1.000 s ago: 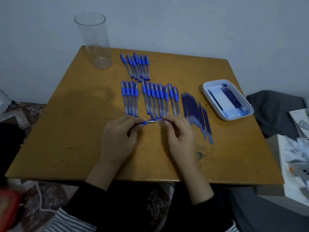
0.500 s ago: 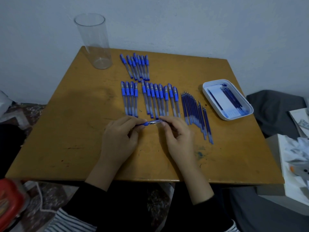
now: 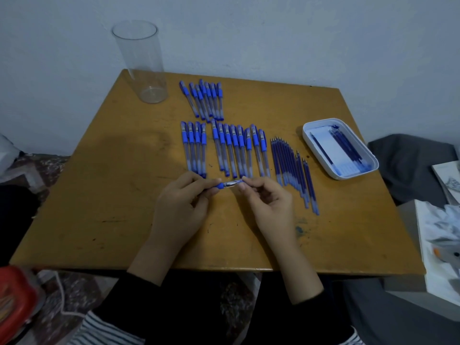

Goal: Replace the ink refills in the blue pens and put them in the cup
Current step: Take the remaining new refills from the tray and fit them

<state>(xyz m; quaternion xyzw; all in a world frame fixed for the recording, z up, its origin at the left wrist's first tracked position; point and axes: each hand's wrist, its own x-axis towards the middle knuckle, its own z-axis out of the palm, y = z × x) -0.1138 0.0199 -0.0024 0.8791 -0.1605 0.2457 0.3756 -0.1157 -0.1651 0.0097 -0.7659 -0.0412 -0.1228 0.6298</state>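
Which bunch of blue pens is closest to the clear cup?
The far bunch of capped blue pens, alone in the back row beside the clear plastic cup; the others lie a row nearer.

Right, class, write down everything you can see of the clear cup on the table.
The cup is a tall, straight-sided cylinder, clear, plastic or glass by its look. It stands upright and empty at the far left corner of the wooden table, close to the wall. Only the table touches it; the nearest pens lie apart to its right.
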